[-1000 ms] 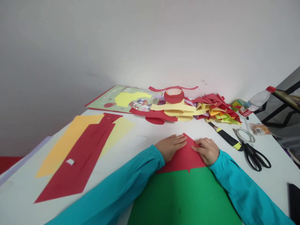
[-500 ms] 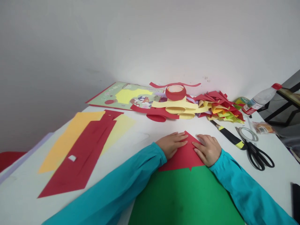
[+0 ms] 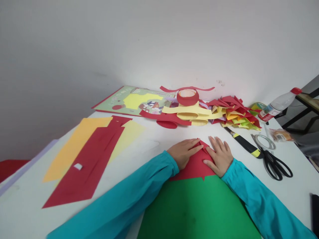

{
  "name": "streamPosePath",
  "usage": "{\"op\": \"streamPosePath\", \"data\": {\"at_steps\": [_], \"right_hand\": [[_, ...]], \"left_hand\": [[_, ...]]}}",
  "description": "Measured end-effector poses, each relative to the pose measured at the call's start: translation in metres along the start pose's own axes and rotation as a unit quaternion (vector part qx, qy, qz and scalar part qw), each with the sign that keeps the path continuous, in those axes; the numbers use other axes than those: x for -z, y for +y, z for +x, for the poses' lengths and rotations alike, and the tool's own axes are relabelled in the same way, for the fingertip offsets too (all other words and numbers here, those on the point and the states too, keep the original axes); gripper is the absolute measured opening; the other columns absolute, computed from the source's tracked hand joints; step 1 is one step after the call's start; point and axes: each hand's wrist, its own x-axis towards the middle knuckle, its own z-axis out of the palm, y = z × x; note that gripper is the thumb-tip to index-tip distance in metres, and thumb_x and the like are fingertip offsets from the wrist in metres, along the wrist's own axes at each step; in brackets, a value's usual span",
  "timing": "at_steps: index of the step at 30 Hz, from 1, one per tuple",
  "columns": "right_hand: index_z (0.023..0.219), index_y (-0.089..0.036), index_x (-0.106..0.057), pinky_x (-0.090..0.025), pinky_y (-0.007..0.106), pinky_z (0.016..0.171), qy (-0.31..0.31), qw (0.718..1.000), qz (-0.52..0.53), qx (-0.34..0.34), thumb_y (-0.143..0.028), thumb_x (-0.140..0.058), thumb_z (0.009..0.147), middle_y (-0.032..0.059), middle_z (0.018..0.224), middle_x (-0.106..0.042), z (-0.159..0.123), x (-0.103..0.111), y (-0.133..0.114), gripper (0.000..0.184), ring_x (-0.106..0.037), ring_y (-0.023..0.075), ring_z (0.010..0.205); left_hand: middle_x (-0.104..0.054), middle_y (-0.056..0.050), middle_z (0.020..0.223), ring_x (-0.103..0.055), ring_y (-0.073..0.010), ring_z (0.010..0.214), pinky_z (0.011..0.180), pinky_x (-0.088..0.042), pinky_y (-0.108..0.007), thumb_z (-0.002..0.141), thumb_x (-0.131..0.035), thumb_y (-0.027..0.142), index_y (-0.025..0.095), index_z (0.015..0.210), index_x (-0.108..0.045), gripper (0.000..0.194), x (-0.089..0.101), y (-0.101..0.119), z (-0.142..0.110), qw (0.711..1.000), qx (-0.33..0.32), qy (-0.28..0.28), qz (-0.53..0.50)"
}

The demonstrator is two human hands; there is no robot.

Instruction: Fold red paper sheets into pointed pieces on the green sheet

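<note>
A piece of red paper [image 3: 191, 169] lies on the table, its near edge over a large green sheet [image 3: 199, 207]. Near the top corner a small flap of the red paper is folded over. My left hand [image 3: 183, 153] rests on the paper's left side, fingers stretched out flat toward that corner and partly hiding it. On the right side, my right hand [image 3: 219, 157] has its fingers spread, with the thumb and index finger touching the paper by the fold.
To the left lie cut red paper [image 3: 87, 162] and orange paper [image 3: 77, 146]. Behind are a green picture book [image 3: 117, 99], red and yellow paper loops [image 3: 188, 98] and a pile of folded paper [image 3: 234, 111]. Black scissors [image 3: 276, 166], a cutter knife [image 3: 245, 143], a tape roll [image 3: 265, 142] and a bottle [image 3: 279, 103] stand right.
The red paper's top right edge is now folded inward. My right hand has shifted slightly up and its fingers have spread; my left fingers have slid toward the top corner.
</note>
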Motion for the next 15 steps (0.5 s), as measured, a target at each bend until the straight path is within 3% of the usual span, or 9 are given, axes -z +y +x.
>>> {"op": "streamPosePath", "data": {"at_steps": [8,13,15], "right_hand": [[0.125,-0.031,-0.052,-0.021,0.059,0.102,-0.075,0.99,0.043,-0.108,-0.053,-0.026,0.092,0.0059,0.148,-0.028,0.009,0.005,-0.005,0.048,-0.022,0.0324,0.134],[0.116,-0.035,-0.058,-0.022,0.058,0.102,-0.065,0.982,0.083,-0.159,-0.054,-0.03,0.091,0.0026,0.145,-0.034,0.015,0.007,-0.001,0.042,-0.026,0.0312,0.133],[0.11,-0.032,-0.063,-0.021,0.06,0.102,-0.058,0.986,0.071,-0.141,-0.056,-0.034,0.089,0.0045,0.146,-0.032,0.018,0.007,0.0,0.043,-0.024,0.0333,0.134]], "left_hand": [[-0.031,-0.02,0.144,-0.034,-0.0316,0.129,0.103,-0.034,-0.046,0.071,-0.046,0.014,0.004,0.136,-0.032,0.068,0.006,0.012,0.006,0.995,0.056,-0.06,0.06],[-0.028,-0.018,0.145,-0.034,-0.0315,0.129,0.101,-0.034,-0.046,0.067,-0.047,0.015,0.004,0.137,-0.03,0.072,0.01,0.017,0.009,0.99,0.075,-0.086,0.082],[-0.029,-0.018,0.145,-0.034,-0.0317,0.128,0.1,-0.034,-0.046,0.066,-0.048,0.015,0.005,0.137,-0.031,0.073,0.01,0.018,0.01,0.99,0.075,-0.086,0.087]]}}
